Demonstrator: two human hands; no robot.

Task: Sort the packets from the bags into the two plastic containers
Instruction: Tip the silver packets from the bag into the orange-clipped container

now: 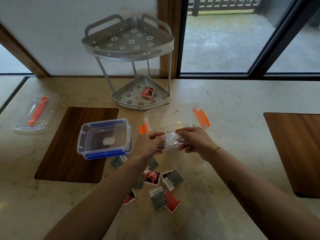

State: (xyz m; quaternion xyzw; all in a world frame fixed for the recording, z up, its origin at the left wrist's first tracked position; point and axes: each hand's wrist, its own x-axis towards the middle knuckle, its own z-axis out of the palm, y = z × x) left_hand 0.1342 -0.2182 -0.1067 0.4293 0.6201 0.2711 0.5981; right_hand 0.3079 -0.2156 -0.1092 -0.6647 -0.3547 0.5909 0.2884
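Note:
My left hand (149, 143) and my right hand (194, 141) together grip a crumpled clear plastic bag (170, 142) above the table, just in front of the orange-clipped clear container (174, 116). The blue-clipped clear container (103, 137) stands to the left on a wooden inlay. Several small packets lie loose on the table below my hands: red-and-black ones (152, 178) and grey-green ones (173, 179). Both containers look empty of packets.
A grey two-tier corner rack (128, 49) stands at the back, with one red packet (147, 92) on its lower shelf. A clear lid with orange clips (37, 113) lies far left. A second wooden inlay (294, 149) is on the right.

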